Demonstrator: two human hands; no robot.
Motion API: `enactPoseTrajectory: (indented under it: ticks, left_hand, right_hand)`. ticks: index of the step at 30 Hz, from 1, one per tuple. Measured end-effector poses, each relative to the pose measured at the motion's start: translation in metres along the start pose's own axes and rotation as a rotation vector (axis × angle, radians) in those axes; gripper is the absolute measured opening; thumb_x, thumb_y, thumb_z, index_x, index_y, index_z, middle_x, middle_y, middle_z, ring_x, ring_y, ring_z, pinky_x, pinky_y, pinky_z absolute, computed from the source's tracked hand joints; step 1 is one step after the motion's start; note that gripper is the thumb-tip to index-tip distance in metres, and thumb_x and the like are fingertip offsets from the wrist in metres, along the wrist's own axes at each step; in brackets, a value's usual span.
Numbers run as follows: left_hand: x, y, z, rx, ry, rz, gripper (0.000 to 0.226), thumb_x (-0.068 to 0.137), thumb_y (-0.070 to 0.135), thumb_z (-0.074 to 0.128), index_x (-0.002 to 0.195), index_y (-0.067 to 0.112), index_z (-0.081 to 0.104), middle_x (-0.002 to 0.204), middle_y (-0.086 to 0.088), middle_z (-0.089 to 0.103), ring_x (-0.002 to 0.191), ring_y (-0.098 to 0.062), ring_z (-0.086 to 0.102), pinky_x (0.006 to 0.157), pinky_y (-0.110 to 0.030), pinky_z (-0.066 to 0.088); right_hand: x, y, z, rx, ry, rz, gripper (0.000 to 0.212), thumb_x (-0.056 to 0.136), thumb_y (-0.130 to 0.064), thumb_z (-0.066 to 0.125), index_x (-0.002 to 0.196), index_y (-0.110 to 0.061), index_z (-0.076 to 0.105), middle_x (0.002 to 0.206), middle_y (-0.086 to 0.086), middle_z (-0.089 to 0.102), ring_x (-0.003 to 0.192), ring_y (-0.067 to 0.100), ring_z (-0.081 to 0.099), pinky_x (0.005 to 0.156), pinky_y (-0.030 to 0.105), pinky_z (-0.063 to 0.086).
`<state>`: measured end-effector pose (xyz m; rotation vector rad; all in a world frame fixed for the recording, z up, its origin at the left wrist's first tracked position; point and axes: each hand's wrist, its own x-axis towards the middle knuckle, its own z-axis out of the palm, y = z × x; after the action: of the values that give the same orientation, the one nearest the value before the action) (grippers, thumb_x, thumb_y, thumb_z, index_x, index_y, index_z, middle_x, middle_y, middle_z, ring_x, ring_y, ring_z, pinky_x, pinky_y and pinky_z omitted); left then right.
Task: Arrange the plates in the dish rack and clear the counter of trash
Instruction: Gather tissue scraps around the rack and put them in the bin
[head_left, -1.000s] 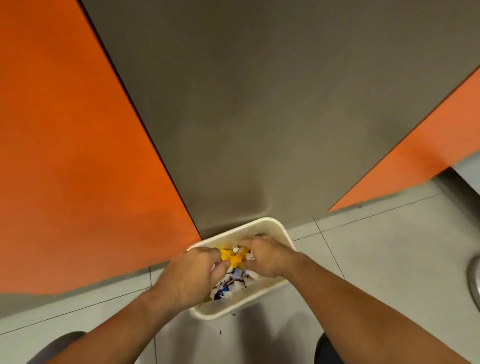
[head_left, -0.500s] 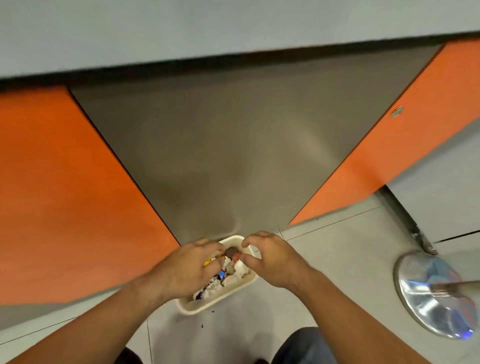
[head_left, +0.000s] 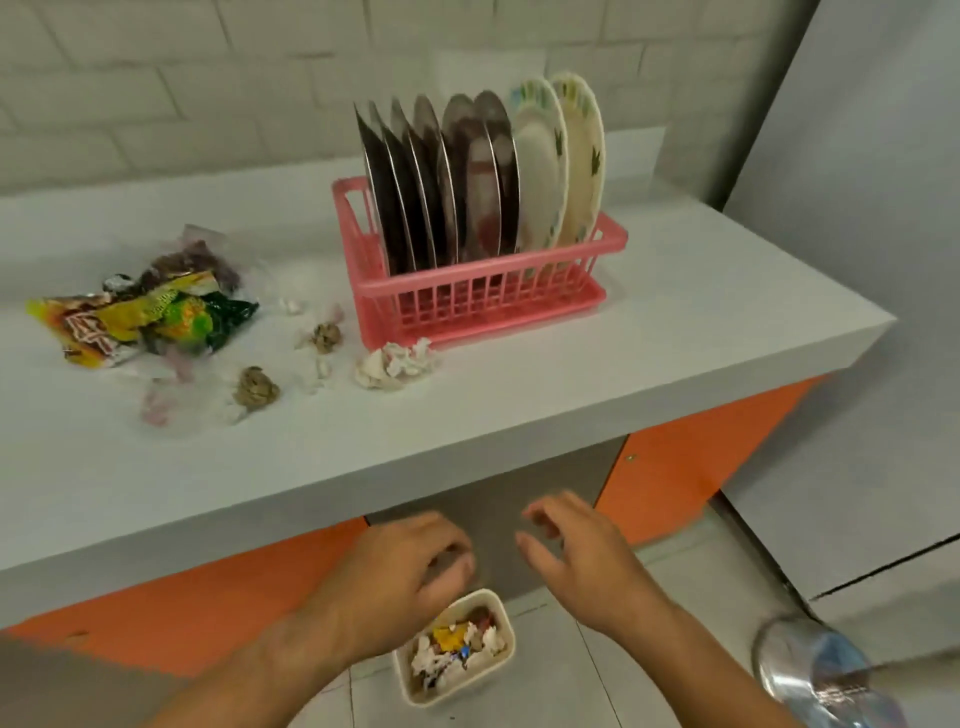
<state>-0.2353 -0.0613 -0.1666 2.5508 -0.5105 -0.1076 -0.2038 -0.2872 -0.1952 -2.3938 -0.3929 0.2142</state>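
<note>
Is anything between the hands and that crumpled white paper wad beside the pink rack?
Only the white counter's front edge: the left hand and right hand hover below it. Bare countertop lies in front of the crumpled white paper wad.

the blurred left hand (head_left: 395, 577) covers the bin's (head_left: 467, 683) far-left corner. print on the wrappers (head_left: 140, 322) is unreadable. the surface (head_left: 675, 322) runs off the left edge.

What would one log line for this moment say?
left hand, right hand: above bin, nothing visibly held | plates: upright in rack | wrappers, paper wads: on counter
</note>
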Motion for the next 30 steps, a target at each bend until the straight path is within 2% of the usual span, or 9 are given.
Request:
enactPoseTrajectory:
  ticks: [4,8,14,17,21,23,25,27,30]
  left_hand:
    - [0.006,0.003,-0.030,-0.052,0.161,-0.049,0.034,0.085,0.055,0.043,0.097,0.032,0.066,0.089,0.021,0.062,0.083,0.003,0.057,0.073,-0.019,0.048]
    - [0.001,-0.007,-0.036,-0.055,0.196,-0.104,0.015,0.092,0.042,0.053,0.099,0.035,0.065,0.091,0.025,0.060,0.086,0.004,0.056,0.075,-0.018,0.048]
    - [0.015,-0.048,-0.073,-0.026,0.279,-0.153,0.017,0.093,0.045,0.050,0.105,0.038,0.061,0.098,0.028,0.058,0.088,0.001,0.057,0.074,-0.015,0.046]
    - [0.035,-0.079,-0.094,-0.011,0.333,-0.108,0.023,0.092,0.045,0.049,0.105,0.033,0.065,0.098,0.025,0.059,0.087,0.000,0.057,0.075,-0.020,0.049]
    - [0.061,-0.116,-0.118,0.036,0.317,-0.037,0.029,0.092,0.044,0.048,0.109,0.029,0.066,0.098,0.022,0.058,0.092,0.002,0.052,0.079,-0.017,0.042]
    - [0.073,-0.130,-0.127,0.055,0.296,0.001,0.039,0.088,0.051,0.040,0.109,0.029,0.065,0.101,0.020,0.060,0.094,0.002,0.050,0.079,-0.015,0.038]
    - [0.086,-0.140,-0.131,0.059,0.262,0.028,0.034,0.090,0.048,0.043,0.110,0.030,0.063,0.104,0.019,0.058,0.097,0.001,0.049,0.079,-0.016,0.038]
    - [0.097,-0.143,-0.132,0.048,0.225,0.061,0.027,0.093,0.043,0.048,0.115,0.032,0.059,0.109,0.019,0.054,0.103,-0.003,0.050,0.084,-0.021,0.042]
    - [0.115,-0.135,-0.129,0.026,0.143,0.121,0.036,0.092,0.044,0.049,0.127,0.033,0.051,0.121,0.017,0.048,0.111,-0.007,0.045,0.091,-0.025,0.042]
  right_hand:
    - [0.015,-0.023,-0.023,0.025,0.092,-0.047,0.026,0.093,-0.041,0.056,0.115,-0.027,0.059,0.105,-0.017,0.051,0.090,-0.008,0.048,0.074,0.007,0.038]
    - [0.028,-0.038,-0.023,0.050,0.108,-0.034,0.027,0.093,-0.041,0.057,0.115,-0.027,0.058,0.108,-0.017,0.053,0.091,-0.005,0.051,0.074,0.009,0.042]
    - [0.093,-0.073,-0.017,0.063,0.159,0.036,0.026,0.091,-0.048,0.056,0.107,-0.027,0.058,0.106,-0.014,0.056,0.092,0.002,0.053,0.075,0.014,0.041]
    - [0.137,-0.099,-0.008,0.066,0.233,0.094,0.034,0.089,-0.048,0.060,0.113,-0.023,0.054,0.109,-0.013,0.051,0.100,0.006,0.050,0.083,0.019,0.040]
    - [0.186,-0.126,0.009,0.160,0.269,0.247,0.044,0.075,-0.049,0.073,0.102,-0.027,0.046,0.099,-0.010,0.057,0.083,0.006,0.056,0.065,0.022,0.045]
    - [0.201,-0.129,0.018,0.113,0.279,0.299,0.051,0.068,-0.054,0.074,0.100,-0.028,0.043,0.095,-0.009,0.058,0.080,0.010,0.059,0.069,0.030,0.052]
    - [0.208,-0.130,0.025,0.043,0.291,0.338,0.053,0.065,-0.057,0.071,0.099,-0.031,0.041,0.093,-0.007,0.058,0.081,0.016,0.060,0.071,0.036,0.053]
    - [0.209,-0.131,0.028,-0.021,0.273,0.357,0.046,0.070,-0.053,0.069,0.098,-0.032,0.040,0.091,-0.005,0.058,0.082,0.019,0.059,0.070,0.035,0.051]
    - [0.209,-0.129,0.030,-0.100,0.263,0.336,0.019,0.085,-0.030,0.058,0.093,-0.026,0.042,0.089,-0.001,0.059,0.080,0.020,0.057,0.070,0.037,0.051]
